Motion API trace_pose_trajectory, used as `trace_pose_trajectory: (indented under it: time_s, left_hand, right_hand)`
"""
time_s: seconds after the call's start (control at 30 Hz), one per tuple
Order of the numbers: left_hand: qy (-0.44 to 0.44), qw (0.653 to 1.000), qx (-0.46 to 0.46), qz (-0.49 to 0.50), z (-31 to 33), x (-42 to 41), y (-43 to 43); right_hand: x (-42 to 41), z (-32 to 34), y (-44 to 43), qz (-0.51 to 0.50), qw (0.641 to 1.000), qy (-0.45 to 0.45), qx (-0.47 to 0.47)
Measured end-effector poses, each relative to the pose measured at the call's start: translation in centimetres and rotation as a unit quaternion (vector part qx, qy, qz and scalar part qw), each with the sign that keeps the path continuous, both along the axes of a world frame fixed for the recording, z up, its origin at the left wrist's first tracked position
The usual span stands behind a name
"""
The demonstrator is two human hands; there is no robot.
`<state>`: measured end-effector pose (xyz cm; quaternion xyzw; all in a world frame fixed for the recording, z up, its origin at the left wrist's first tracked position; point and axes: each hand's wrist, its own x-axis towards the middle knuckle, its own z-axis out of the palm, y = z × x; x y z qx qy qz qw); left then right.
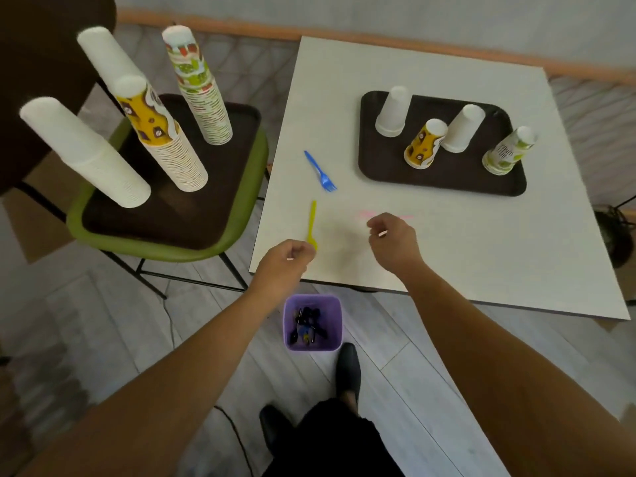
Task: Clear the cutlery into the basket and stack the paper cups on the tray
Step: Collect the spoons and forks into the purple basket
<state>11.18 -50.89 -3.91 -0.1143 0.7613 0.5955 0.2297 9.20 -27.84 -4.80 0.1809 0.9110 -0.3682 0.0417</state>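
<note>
— Looking at the near edge of the worktop (447, 242), which cutlery piece does the person take first?

— Probably the yellow utensil (311, 224). It lies on the worktop with its long axis nearly straight away from the person, and its near end touches, or almost touches, the left hand (285, 261). That hand is clearly the nearer one.

— Are its fingers (301, 251) already grasping it?

— They are curled in, but whether they pinch the near end or only meet it, I cannot tell.

— And the right hand (392, 241)?

— It hovers over the worktop, loosely clenched. A faint pink streak (387, 215) shows just beyond it; it is too blurred to name, and I cannot tell if the hand grips it.

— What else remains?

— The blue fork (321, 172) lies further away, slanted, tines toward the person. The purple basket (312, 321) stands on the floor below the worktop edge, between the two arms, so the drop seems short. Four cups (426, 144) stand apart, upside down, on the dark tray (444, 180).
</note>
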Motion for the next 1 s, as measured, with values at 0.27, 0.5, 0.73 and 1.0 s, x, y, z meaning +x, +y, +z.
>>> trace_pose_trajectory:
  time_s: [0.27,0.5,0.73,1.0]
  left_hand:
    - [0.007,0.999,-0.022,0.049,-1.2,-3.1,3.3]
    - [-0.013,0.996,-0.017,0.087,-1.8,-4.9,5.1]
    - [-0.034,0.991,0.016,0.128,-1.4,-6.2,6.0]
    - [-0.009,0.982,0.091,0.165,-0.7,-7.0,6.3]
  right_hand:
    - [-3.1,-3.4,6.7,0.128,0.955,-0.046,0.264]
    - [-4.4,-5.2,8.1,0.166,0.941,0.054,0.29]
    - [-4.8,-3.8,3.6,0.076,0.991,0.108,0.006]
    - [-4.9,-1.8,-5.0,0.148,0.974,0.12,-0.121]
